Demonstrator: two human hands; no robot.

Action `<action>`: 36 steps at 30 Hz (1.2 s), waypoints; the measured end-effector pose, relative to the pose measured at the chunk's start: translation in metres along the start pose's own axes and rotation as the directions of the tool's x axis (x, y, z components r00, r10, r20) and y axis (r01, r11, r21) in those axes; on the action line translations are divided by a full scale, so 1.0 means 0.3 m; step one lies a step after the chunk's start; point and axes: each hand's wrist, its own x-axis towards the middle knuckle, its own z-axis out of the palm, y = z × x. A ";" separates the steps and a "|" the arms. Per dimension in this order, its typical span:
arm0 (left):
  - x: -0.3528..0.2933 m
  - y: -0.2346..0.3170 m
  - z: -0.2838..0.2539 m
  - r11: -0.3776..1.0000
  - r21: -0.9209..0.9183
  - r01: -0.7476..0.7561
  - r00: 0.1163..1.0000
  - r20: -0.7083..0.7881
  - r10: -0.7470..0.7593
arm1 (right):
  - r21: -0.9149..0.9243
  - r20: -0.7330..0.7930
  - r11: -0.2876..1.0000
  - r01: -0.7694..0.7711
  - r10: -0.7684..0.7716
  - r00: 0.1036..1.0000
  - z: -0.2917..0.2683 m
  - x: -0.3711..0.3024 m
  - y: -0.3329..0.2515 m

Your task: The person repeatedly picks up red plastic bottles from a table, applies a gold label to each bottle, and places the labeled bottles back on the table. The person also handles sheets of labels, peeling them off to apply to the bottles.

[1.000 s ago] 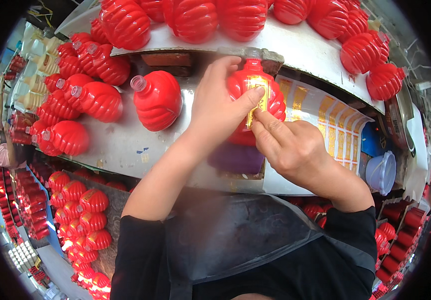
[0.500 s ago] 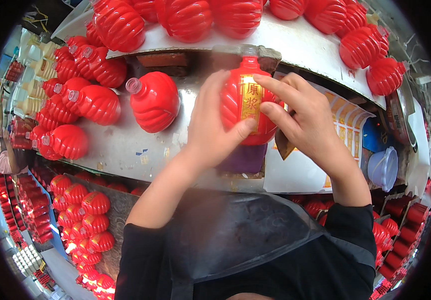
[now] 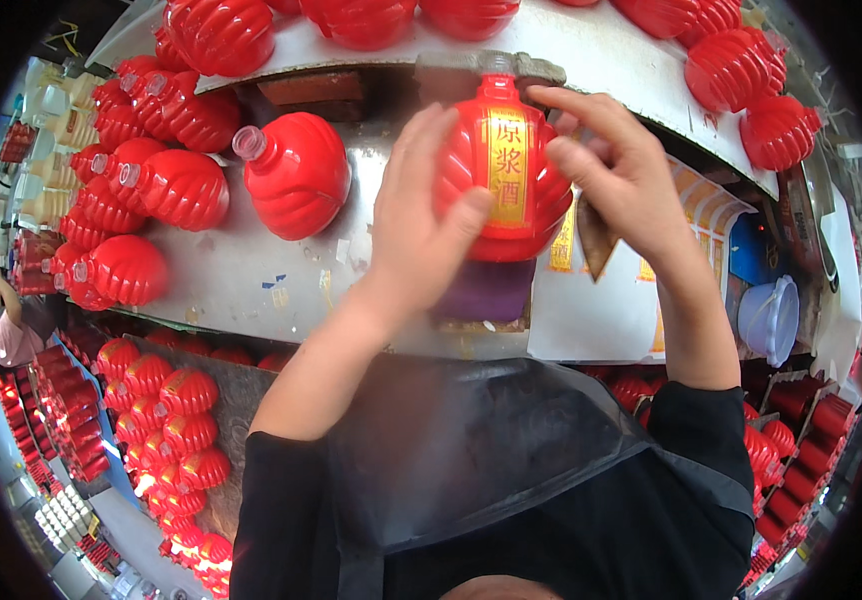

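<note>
A round, ribbed red bottle [image 3: 466,240] with a clear neck lies in front of me, a gold-yellow label with red characters [image 3: 508,170] running down its face. Its lower end lies by a purple pad [image 3: 486,290]. Cupped along the bottle's left side is my left hand [image 3: 416,215], thumb near the label's edge. My right hand [image 3: 616,165] is at the upper right, its index finger near the bottle's shoulder and its fingers bent. From under that palm sticks a pointed, brown blade-like tool [image 3: 594,238]; the grip on it is partly hidden.
Another red bottle [image 3: 296,178] lies on the metal tabletop [image 3: 221,290] to the left, with more red bottles [image 3: 176,190] beyond it. A white board [image 3: 591,50] carries bottles across the back. At right are label sheets [image 3: 691,205] and a pale bucket [image 3: 769,320].
My right thumb and index finger have lifted off the label and moved up and right. My left thumb has slid back from the label, leaving more of it showing.
</note>
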 end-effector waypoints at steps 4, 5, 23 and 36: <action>0.004 -0.011 -0.023 0.992 -0.123 0.026 1.000 0.015 -0.024 | 0.050 0.019 0.996 -0.075 0.074 0.997 0.014 -0.073 -0.011; 0.004 -0.008 -0.023 0.993 -0.117 0.032 0.999 0.015 -0.030 | 0.101 0.125 0.962 -0.253 0.240 0.963 0.027 -0.103 -0.019; 0.006 0.011 -0.004 0.973 -0.188 0.132 0.989 -0.037 -0.141 | -0.114 -0.020 0.991 -0.064 0.063 0.998 0.103 -0.123 0.023; 0.019 -0.003 -0.030 0.930 -0.313 0.194 0.981 0.034 -0.193 | 0.123 0.055 0.977 -0.175 0.169 0.984 0.079 -0.115 0.014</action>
